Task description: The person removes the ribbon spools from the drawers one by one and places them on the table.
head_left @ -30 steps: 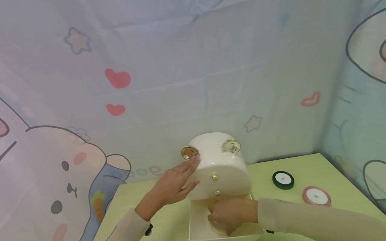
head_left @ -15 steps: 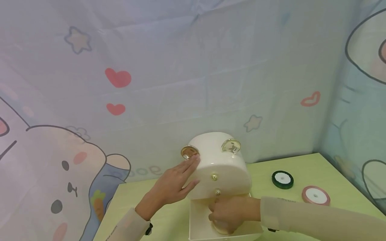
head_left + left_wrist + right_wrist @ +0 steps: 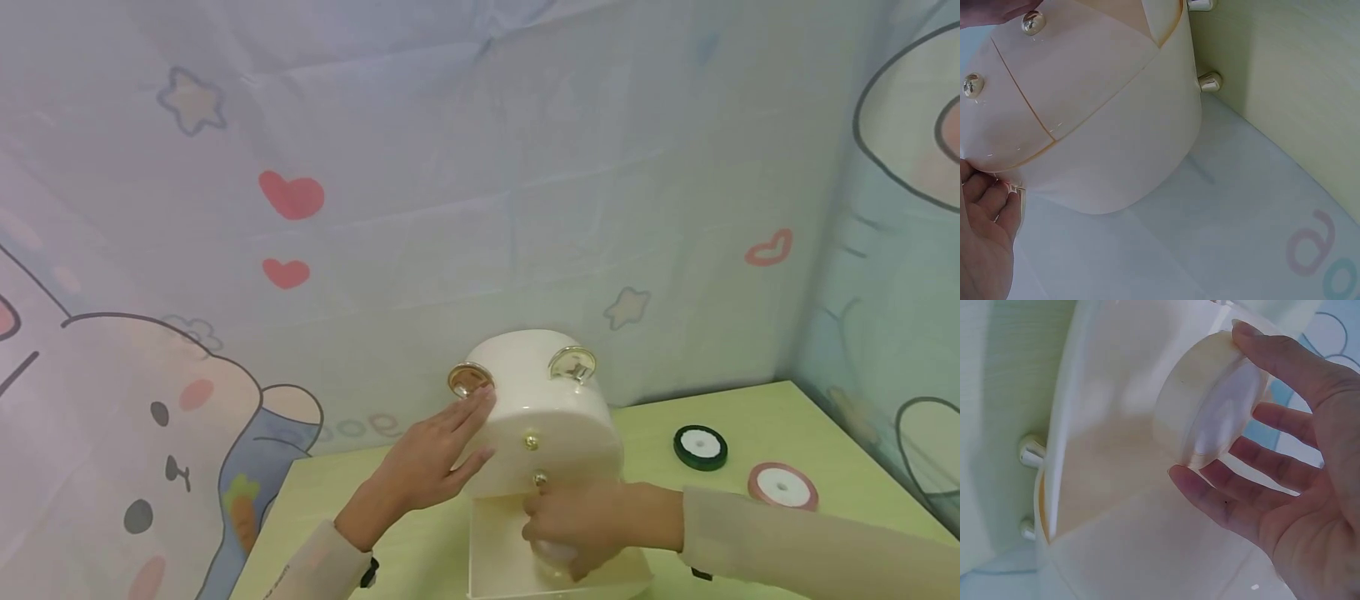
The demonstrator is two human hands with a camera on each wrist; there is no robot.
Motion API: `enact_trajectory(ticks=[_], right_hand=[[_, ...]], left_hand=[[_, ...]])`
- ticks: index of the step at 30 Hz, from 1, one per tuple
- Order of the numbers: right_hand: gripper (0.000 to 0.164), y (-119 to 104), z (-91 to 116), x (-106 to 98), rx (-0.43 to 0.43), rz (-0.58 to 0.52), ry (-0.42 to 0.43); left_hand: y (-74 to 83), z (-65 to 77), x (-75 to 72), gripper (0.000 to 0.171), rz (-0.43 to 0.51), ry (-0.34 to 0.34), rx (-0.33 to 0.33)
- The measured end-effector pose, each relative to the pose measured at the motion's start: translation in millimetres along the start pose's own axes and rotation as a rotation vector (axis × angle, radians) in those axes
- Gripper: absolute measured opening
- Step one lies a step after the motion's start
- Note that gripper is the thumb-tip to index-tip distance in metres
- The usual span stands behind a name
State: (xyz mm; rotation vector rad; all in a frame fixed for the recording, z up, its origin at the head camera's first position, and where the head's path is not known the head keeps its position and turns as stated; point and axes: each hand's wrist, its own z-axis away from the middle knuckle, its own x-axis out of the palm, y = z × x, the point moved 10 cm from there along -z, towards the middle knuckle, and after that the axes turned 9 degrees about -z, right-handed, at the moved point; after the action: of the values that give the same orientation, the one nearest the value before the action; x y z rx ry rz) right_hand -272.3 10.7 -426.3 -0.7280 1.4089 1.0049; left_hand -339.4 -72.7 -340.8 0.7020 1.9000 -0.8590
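A white rounded drawer box (image 3: 547, 392) with gold ear-like discs and gold round knobs stands at the back of the table. Its lowest drawer (image 3: 491, 550) is pulled out. My right hand (image 3: 581, 525) is over this drawer and grips a cream ribbon spool (image 3: 1194, 394) between thumb and fingers; in the right wrist view the spool is tilted, its white side facing the palm. With fingers straight, my left hand (image 3: 431, 458) rests against the box's upper left side, by the left gold disc (image 3: 469, 377). In the left wrist view its fingertips touch the box's edge.
On the green tabletop (image 3: 360, 517), right of the box, lie a dark green ribbon spool (image 3: 701, 447) and a pink ribbon spool (image 3: 783, 487). A printed cloth (image 3: 420, 208) hangs directly behind the table. Short gold feet (image 3: 1210, 81) show under the box.
My right hand has shifted slightly to the right, with the cream ribbon spool still in its grip. The left hand and the drawer box stay where they were.
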Motion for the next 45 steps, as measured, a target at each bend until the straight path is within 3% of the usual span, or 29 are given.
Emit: enact_trajectory(ticks=[10, 16, 27, 37, 45], right_hand=[[0.052, 12, 39, -31, 0.074, -0.161, 0.1], [0.054, 21, 62, -38, 0.084, -0.219, 0.195], [0.053, 56, 107, -24, 0.238, -0.336, 0.27], [0.055, 103, 149, 8, 0.42, -0.46, 0.271], [0.052, 120, 169, 43, 0.455, -0.532, 0.294]], left_hand=[[-0.7, -0.1, -1.4, 0.067, 0.003, 0.01, 0.006], [-0.8, 0.3, -1.0, 0.067, 0.006, 0.014, 0.008], [2.1, 0.7, -2.1, 0.066, 0.013, 0.059, 0.024], [1.1, 1.2, 0.3, 0.066, 0.012, 0.063, 0.024], [0.5, 2.0, 0.4, 0.066, 0.016, 0.066, 0.022]])
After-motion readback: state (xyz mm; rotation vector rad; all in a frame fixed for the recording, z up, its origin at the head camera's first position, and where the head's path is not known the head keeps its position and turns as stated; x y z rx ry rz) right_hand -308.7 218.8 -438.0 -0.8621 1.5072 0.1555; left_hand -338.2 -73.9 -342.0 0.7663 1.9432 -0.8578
